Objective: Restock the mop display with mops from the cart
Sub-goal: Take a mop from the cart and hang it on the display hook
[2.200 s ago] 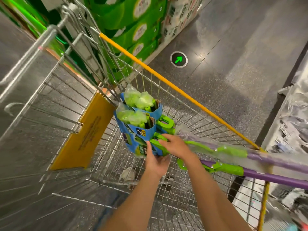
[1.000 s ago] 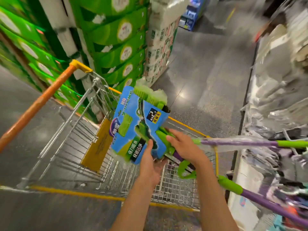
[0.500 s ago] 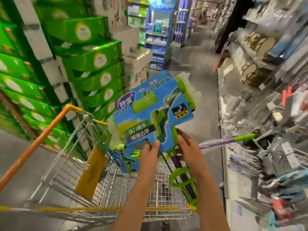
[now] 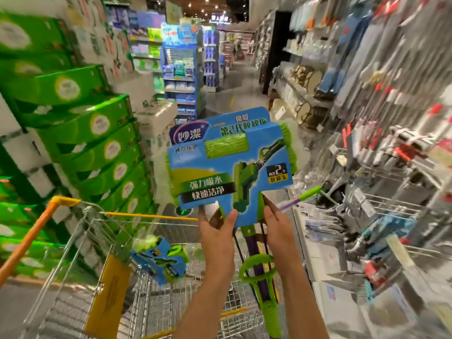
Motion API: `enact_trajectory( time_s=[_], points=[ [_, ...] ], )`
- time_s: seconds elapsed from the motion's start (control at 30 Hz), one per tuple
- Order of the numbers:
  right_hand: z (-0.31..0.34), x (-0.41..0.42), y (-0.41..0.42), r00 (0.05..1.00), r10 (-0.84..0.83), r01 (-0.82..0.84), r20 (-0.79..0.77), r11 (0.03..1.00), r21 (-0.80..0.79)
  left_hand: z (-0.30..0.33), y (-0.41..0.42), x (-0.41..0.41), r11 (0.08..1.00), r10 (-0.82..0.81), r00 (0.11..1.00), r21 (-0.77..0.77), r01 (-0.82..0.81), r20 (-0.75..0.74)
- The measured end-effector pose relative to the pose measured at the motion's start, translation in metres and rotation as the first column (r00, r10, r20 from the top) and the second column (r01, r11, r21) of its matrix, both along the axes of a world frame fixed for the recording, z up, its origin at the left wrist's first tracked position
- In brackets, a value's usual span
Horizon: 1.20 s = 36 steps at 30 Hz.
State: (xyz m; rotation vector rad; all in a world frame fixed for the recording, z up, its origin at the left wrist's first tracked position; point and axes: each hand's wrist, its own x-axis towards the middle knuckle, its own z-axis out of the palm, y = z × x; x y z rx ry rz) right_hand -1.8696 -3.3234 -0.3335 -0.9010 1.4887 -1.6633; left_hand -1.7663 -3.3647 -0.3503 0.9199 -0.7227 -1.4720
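Both hands pinch the mop, now raised higher above the cart

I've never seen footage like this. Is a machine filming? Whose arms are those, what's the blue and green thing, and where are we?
No machine here: a person wears a wide-angle camera on the head, looking forward and down, so you see their own bare arms. That wide lens bends the edges of the picture, and much of it is blurred.

The left hand and right hand each have a grip on the lower edge of a blue cardboard package wrapped round a green sponge mop head. The mop's purple and green handle hangs down between the forearms.

Below is a wire shopping cart with a yellow rim, and another packaged mop lies in it. Green boxes are stacked on the left; the shelves on the right hold hanging goods.
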Motion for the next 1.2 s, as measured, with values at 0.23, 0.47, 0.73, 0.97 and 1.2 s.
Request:
enact_trajectory(
  time_s=[0.23, 0.47, 0.73, 0.97, 1.2],
  points=[
    [0.015, 0.023, 0.015, 0.957, -0.247, 0.238, -0.153, 0.969, -0.072, 0.027, -0.003, 0.012, 0.983, -0.172, 0.984, -0.081, 0.167, -0.05],
    [0.015, 0.068, 0.027, 0.897, -0.44, 0.429, -0.046, 0.889, -0.158, 0.031, 0.0, 0.045, 0.963, -0.268, 0.962, -0.039, 0.266, -0.046],
    [0.023, 0.091, 0.077, 0.736, -0.672, 0.651, -0.08, 0.735, -0.19, 0.039, 0.032, 0.054, 0.846, -0.524, 0.851, -0.132, 0.517, -0.028],
    [0.03, 0.1, 0.153, 0.574, -0.815, 0.794, -0.079, 0.577, -0.189, 0.046, 0.092, 0.048, 0.666, -0.728, 0.685, -0.239, 0.707, -0.001],
    [0.03, 0.113, 0.252, 0.399, -0.915, 0.888, -0.064, 0.403, -0.22, 0.052, 0.178, 0.04, 0.448, -0.872, 0.485, -0.299, 0.842, 0.06]
  ],
)
